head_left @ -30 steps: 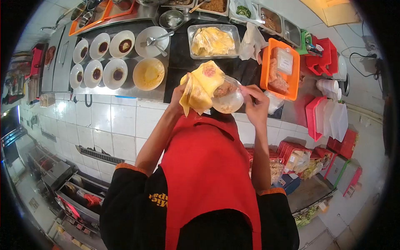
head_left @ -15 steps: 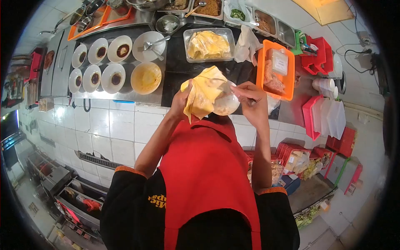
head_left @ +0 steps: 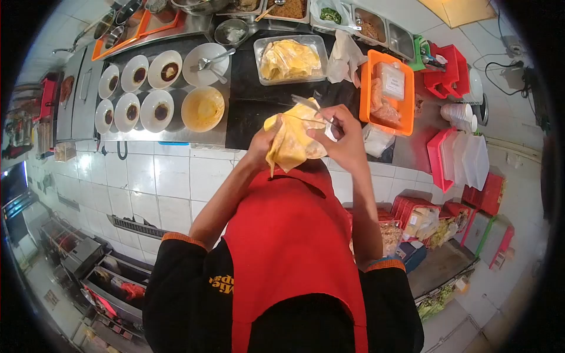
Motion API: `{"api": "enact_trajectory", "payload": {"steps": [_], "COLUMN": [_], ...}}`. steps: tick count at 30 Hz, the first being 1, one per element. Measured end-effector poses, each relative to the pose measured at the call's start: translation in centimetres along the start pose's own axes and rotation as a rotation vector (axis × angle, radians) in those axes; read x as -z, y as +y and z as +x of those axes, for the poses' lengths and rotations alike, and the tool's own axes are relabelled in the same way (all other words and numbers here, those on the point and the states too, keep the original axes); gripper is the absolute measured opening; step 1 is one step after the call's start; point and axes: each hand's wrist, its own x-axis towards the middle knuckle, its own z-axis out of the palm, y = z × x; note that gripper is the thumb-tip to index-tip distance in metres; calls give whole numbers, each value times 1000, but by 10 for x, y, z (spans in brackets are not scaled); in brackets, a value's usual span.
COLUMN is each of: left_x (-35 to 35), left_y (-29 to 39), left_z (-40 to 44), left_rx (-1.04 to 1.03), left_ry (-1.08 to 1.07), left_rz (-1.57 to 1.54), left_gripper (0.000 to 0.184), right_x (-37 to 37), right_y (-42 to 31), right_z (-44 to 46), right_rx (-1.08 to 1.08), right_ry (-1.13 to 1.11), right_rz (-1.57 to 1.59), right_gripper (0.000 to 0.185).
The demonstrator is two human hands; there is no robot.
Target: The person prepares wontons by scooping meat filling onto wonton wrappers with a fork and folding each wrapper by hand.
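- White bowls (head_left: 146, 120) stand in rows, perhaps for easy reach.
- With our left hand (head_left: 263, 144) we grip draped yellow dough wrappers (head_left: 294, 141) at the counter (head_left: 242, 109) edge, probably steadying them; one corner points toward our apron (head_left: 294, 247), the long axis slanting away rightward.
- Our right hand (head_left: 343, 140) closes around a metal utensil (head_left: 305, 102), tip pointing leftward.

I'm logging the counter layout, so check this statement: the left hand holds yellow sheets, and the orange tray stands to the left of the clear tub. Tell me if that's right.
Not quite: the head view shows the orange tray to the right of the clear tub. The left hand does hold yellow sheets.
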Motion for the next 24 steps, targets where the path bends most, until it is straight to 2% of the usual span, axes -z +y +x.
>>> {"api": "enact_trajectory", "payload": {"steps": [2,4,5,7,9,11,12,14,15,17,19,21,24], "left_x": [-1,6,13,39,60,71,78,108,117,136,153,153,144], "left_y": [-2,-5,-9,-20,-23,-24,-23,-37,-47,-67,-84,-90,-92], "left_z": [2,7,13,26,23,15,12,12,11,13,16,21,29], "left_rx": [11,-50,-45,157,-68,-110,-122,60,62,163,227,332,349], "left_ry": [-10,65,69,202,126,172,187,231,235,292,278,173,158], "left_rz": [-23,121,117,35,218,214,212,-190,-194,-230,-246,-142,-144], "left_gripper": [55,55,55,57,56,55,54,53,53,52,51,52,51], "right_x": [-10,-21,-30,-51,-53,-44,-33,-10,-6,-5,-15,-28,-37], "right_y": [-2,1,4,5,2,10,31,66,89,129,135,138,136], "right_z": [-3,-10,-14,-22,-27,-31,-32,-29,-31,-33,-30,-27,-21], "right_rx": [40,168,162,360,375,21,-33,-159,-164,-259,-292,-322,-312], "right_ry": [31,80,75,-9,-72,-222,-195,-150,-155,-86,-92,-93,-79], "right_rz": [-46,-150,-150,-129,-82,294,225,-104,-105,-507,-555,-603,-647], "right_gripper": [16,19,19,21,25,31,24,25,25,27,26,26,25]}}
